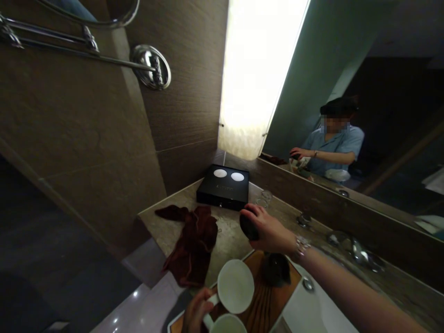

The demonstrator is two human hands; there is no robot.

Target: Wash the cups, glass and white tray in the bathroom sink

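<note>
My right hand (268, 229) reaches forward over the stone counter (227, 238) and is closed around a small dark rounded object (248, 226), just in front of a black box (224, 187) with two white discs on top. My left hand (196, 312) is at the bottom edge, gripping the handle of a white mug (236, 286) tilted so its mouth faces me. A second white mug (227, 324) sits just below it. Both mugs are over a wooden tray (265, 300), which also carries a dark object (275, 269).
A dark red cloth (192, 240) lies crumpled on the counter's left edge. Clear glasses (264, 198) stand right of the box. A faucet (355, 247) and white basin (312, 310) are at right. A mirror (347, 115) reflects a person. A chrome towel rail (104, 55) hangs upper left.
</note>
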